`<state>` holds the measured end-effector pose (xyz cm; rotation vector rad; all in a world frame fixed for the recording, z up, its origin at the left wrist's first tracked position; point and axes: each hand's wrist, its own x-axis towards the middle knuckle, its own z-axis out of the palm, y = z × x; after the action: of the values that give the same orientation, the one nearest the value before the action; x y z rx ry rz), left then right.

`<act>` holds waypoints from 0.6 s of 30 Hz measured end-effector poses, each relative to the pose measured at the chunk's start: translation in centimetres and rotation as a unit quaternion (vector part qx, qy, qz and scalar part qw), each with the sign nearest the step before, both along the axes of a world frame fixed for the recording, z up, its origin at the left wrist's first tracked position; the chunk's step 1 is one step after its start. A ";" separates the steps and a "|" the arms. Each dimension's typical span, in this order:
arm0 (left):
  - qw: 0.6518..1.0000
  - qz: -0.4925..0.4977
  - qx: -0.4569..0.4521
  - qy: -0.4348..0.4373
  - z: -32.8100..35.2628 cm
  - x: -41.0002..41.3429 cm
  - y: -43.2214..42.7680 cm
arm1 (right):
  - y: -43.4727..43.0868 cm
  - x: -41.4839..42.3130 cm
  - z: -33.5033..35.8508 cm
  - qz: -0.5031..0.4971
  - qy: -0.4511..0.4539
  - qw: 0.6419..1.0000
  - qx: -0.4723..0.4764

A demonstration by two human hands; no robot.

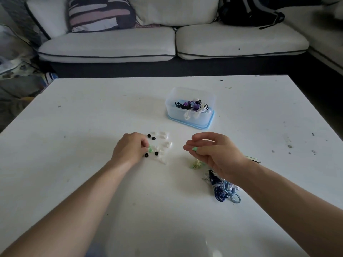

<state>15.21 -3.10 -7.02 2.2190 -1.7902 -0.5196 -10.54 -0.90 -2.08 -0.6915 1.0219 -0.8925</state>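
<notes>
Both hands work low over the white table [92,117]. The left hand [130,149] has its fingers curled down, pinching a small green ear tip [150,150] that lies among scattered black and whitish tips [163,135]. The right hand [213,153], raised just off the table, pinches a pale green earbud [194,149] between thumb and fingers; its thin yellow-green cable [196,165] lies bunched beneath. Blue cords [222,191] lie tangled by the right wrist, and a clear box [185,115] of earphones sits further back.
</notes>
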 end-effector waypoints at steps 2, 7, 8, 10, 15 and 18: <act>1.000 0.000 0.001 -0.003 -0.2 0.1 -0.1 | 0.1 -0.1 0.0 0.014 -0.018 1.000 0.001; 1.000 -0.001 -0.009 -0.007 -0.2 -0.4 0.1 | 0.4 -0.1 0.4 0.047 0.016 0.999 -0.022; 1.000 0.000 -0.010 -0.009 0.0 -0.5 0.2 | 0.5 -0.1 0.5 0.055 0.038 0.997 -0.033; 1.000 0.002 -0.008 -0.012 0.5 -0.6 0.3 | 0.4 -0.2 0.5 0.065 0.066 0.995 -0.045; 0.996 0.011 -0.031 0.083 3.1 -1.2 1.0 | 0.4 -0.3 0.8 0.054 0.043 0.997 -0.041; 0.983 -0.021 -0.045 0.176 5.3 -2.8 2.4 | 0.6 -0.3 1.5 0.045 0.021 0.998 -0.046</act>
<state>12.44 -0.68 -1.77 1.8913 -1.6411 -0.7692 -10.80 -0.31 -0.59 -0.8305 0.9830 -0.8544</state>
